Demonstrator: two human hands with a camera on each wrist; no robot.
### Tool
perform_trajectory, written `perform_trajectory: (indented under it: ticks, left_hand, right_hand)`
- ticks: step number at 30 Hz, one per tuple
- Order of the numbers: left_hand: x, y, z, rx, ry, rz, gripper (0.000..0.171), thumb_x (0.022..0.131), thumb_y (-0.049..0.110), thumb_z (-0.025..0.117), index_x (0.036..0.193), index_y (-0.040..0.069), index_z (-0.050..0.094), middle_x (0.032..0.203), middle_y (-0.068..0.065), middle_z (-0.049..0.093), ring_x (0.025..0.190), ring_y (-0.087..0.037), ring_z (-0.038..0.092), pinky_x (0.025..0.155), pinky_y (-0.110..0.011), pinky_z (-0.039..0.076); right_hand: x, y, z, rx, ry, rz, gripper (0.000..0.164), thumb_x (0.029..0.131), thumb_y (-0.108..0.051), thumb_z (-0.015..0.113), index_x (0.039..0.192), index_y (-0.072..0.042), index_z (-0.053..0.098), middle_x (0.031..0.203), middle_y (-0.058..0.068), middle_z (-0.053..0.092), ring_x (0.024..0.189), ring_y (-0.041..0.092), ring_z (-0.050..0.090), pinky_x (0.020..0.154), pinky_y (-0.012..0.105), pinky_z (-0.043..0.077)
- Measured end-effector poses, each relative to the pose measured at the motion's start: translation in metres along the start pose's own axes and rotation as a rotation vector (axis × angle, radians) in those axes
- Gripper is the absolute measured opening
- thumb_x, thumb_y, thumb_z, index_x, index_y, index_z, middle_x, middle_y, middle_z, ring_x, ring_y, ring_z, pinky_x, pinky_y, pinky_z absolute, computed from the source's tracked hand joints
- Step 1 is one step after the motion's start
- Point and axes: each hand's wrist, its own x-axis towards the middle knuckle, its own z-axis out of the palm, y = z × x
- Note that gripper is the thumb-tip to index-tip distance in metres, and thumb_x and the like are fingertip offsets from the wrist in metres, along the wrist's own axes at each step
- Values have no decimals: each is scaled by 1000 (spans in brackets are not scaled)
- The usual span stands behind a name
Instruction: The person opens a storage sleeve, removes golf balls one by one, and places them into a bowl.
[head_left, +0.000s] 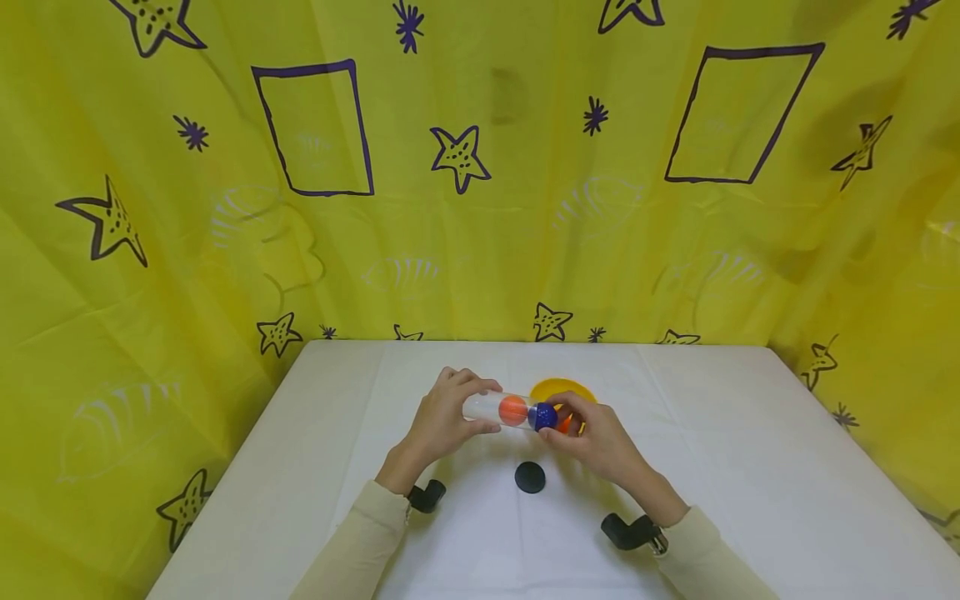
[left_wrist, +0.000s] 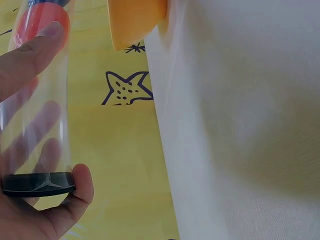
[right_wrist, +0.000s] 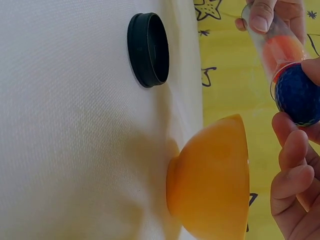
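Observation:
My left hand (head_left: 438, 414) grips a clear plastic tube (left_wrist: 42, 120), held nearly level above the table in the head view. A black cap (left_wrist: 39, 184) closes the tube's end by the left palm. Inside the tube, toward its other end, sits an orange ball (head_left: 513, 410). My right hand (head_left: 606, 440) pinches a dimpled blue golf ball (right_wrist: 297, 94) between thumb and fingertips. The golf ball is right at the tube's open mouth, partly within its rim, close to the orange ball.
On the white table (head_left: 300, 467) a loose black cap (head_left: 530, 477) lies in front of the hands, hollow side showing in the right wrist view. Behind the right hand stands a yellow bowl (right_wrist: 210, 175), with something orange (head_left: 565, 425) near it. A yellow curtain (head_left: 517, 250) surrounds the table.

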Motion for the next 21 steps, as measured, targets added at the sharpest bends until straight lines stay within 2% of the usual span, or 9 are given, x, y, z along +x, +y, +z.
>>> perform_trajectory:
  ticks: [9,21]
  left_hand:
    - [0,-2,1,10,-2,-10,48,76,31,91,120,26,73,109,3,69,103,-16,50,82,-31,49]
    - [0,-2,1,8,-2,-23,49,75,30,92,120,26,73,109,3,68,103,-16,49,82,-31,48]
  right_hand:
    - [0,1,-3,17,6,32,40,88,-29,81,121,-12,66,94,5,67,72,16,53,55,23,45]
    - [2,7,-12,-17,49,34,41,89,-28,80,123,-11,65,93,4,66,75,17,54,56,23,47]
